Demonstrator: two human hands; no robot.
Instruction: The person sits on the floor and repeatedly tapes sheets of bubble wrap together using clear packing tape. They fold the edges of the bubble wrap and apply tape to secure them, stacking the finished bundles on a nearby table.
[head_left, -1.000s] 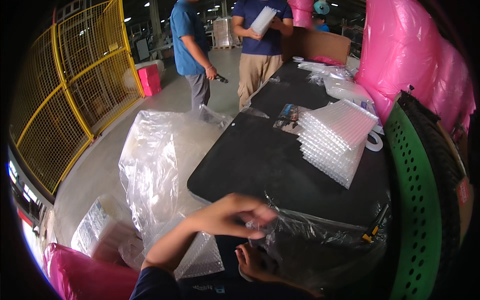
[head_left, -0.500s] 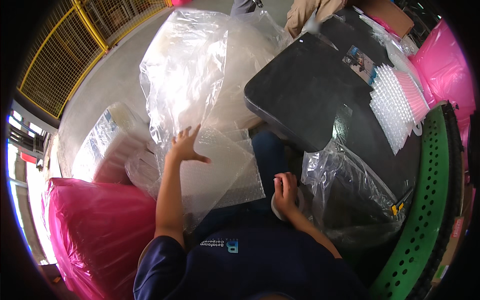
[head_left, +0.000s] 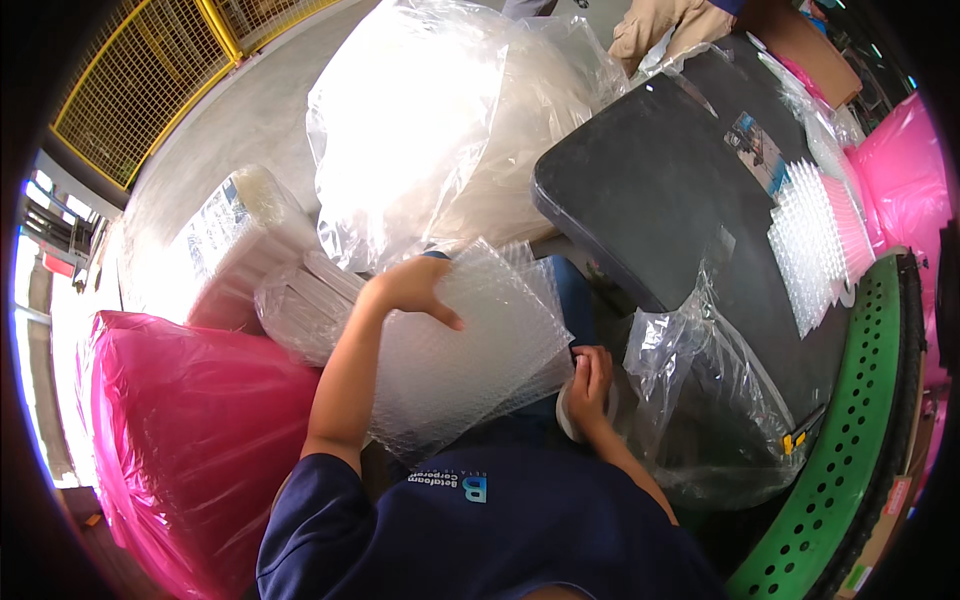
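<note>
Bubble wrap sheets (head_left: 470,345), clear and overlapping, lie across my lap at slightly different angles. My left hand (head_left: 412,288) rests over their upper left part, thumb spread away from the fingers. By the sheets' right corner is my right hand (head_left: 590,378), its fingers curled. A pale ring that looks like a tape roll (head_left: 566,412) shows around the lower part of that hand; the hand hides much of it. Just beyond my left hand bulges a large clear plastic bag (head_left: 420,130) with pale contents.
A dark table (head_left: 640,180) stands at the right, bearing more bubble wrap pieces (head_left: 805,235). Clear plastic (head_left: 690,370) hangs at its near edge beside a yellow-black cutter (head_left: 795,440). A pink bag (head_left: 200,430) and a wrapped bundle (head_left: 245,250) sit left; a green perforated panel (head_left: 830,440) curves right.
My left hand has come down from above the sheets and moved right. The top bubble wrap sheet now lies flatter and turned across the others. My right hand keeps its pose.
</note>
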